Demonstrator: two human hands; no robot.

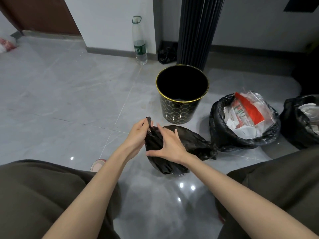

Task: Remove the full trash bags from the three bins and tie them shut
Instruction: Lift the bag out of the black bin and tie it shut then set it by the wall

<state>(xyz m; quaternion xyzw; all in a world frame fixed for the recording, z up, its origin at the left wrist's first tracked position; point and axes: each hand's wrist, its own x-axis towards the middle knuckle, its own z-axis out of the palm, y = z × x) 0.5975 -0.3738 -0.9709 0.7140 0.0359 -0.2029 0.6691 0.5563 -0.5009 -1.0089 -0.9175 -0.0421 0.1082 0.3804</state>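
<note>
Pinching the twisted neck of the black bag (pixel 189 142) in the left hand (pixel 138 135), tail sticking straight up past the fingers. The right hand (pixel 170 145) rests flat, fingers loose, on the bag just right of that neck, so it's probably the one to wrap the knot. The bag sits on the floor (pixel 69 100) under both hands, with the bin (pixel 179 109) just beyond.

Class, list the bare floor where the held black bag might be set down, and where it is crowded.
Free: the grey floor left of the gold-rimmed bin, out to the water bottle; also the strip between the knees. Crowded: right of the bin, two open full bags close together.
</note>
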